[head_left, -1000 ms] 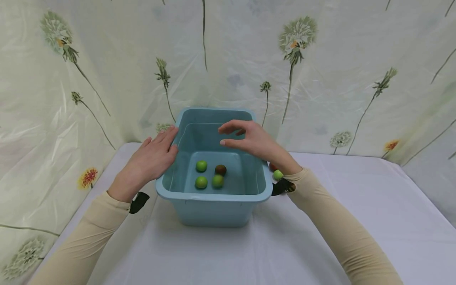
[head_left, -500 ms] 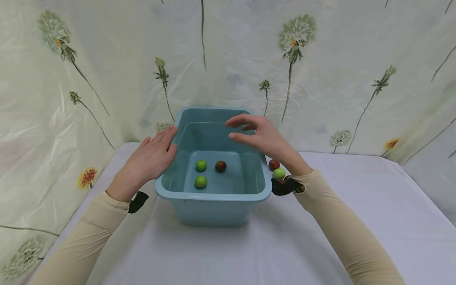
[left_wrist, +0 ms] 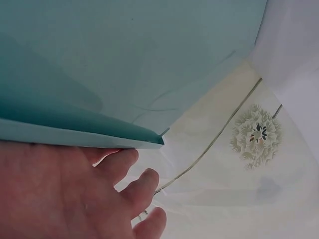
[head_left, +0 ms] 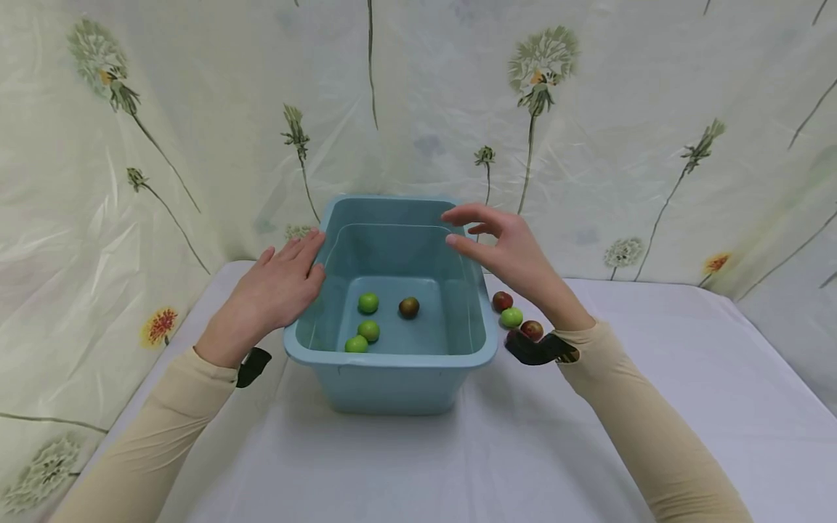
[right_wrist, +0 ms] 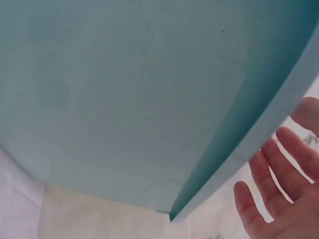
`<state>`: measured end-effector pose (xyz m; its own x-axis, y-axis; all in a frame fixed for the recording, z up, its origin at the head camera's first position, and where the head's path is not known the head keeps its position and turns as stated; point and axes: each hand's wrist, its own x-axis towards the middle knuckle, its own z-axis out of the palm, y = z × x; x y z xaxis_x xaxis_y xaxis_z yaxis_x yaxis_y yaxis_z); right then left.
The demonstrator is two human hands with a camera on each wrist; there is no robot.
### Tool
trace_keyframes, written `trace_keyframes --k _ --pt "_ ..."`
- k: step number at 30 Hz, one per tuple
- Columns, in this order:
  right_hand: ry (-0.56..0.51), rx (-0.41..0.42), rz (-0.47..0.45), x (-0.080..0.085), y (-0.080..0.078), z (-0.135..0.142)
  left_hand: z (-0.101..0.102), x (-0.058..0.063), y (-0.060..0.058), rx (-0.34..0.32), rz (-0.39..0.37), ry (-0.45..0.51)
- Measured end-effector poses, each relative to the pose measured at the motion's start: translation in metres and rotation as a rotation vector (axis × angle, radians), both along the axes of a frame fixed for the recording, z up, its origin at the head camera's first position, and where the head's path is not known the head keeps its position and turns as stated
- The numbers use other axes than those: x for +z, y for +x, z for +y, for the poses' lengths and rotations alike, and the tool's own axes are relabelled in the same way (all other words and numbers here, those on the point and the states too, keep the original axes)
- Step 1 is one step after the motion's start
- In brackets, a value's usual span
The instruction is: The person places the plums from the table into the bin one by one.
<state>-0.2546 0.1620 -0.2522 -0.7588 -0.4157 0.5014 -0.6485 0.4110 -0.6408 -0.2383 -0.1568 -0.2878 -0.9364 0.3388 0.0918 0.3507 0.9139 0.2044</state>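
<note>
A blue plastic tub (head_left: 392,360) stands mid-table. On its floor lie a green round fruit (head_left: 368,303), a second green fruit (head_left: 369,331) and a third, part-hidden green fruit (head_left: 356,343) by the front wall. A dark reddish-brown fruit (head_left: 409,307) lies to their right. My left hand (head_left: 275,294) rests on the tub's left rim, fingers extended; from below, the left wrist view shows them under the rim's edge. Above the right rim, my right hand (head_left: 513,254) hovers with fingers and thumb apart, holding nothing. The right wrist view shows its spread fingers (right_wrist: 284,174) beside the rim.
Right of the tub, a red fruit (head_left: 502,301), a green fruit (head_left: 511,317) and another red fruit (head_left: 532,330) lie on the white-covered table (head_left: 654,363); one more is mostly hidden by the black wrist strap (head_left: 536,350). A flower-patterned sheet (head_left: 418,94) hangs behind.
My right hand has moved right, from over the tub's inside to its right rim. A green fruit has rolled from beside the dark fruit to the front left. My left hand stays put.
</note>
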Motion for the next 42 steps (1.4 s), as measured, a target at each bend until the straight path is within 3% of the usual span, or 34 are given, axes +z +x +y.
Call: trace_keyframes --k 6,14,25,31,42 --pt "-0.020 -0.059 -0.007 -0.006 -0.001 0.012 0.000 0.002 0.000 0.002 -0.019 0.004" --pt "-0.029 -0.133 -0.020 -0.038 -0.025 0.044 0.001 0.001 -0.001 0.009 -0.020 0.037" --pt "-0.022 -0.205 -0.078 -0.066 -0.040 0.077 0.001 0.001 0.002 -0.017 0.014 0.018" --pt "0.023 -0.233 -0.117 -0.080 -0.047 0.089 0.001 0.000 0.003 -0.040 0.041 -0.024" --pt "0.124 -0.287 -0.229 -0.114 -0.062 0.106 0.001 0.001 0.002 -0.008 0.007 0.036"
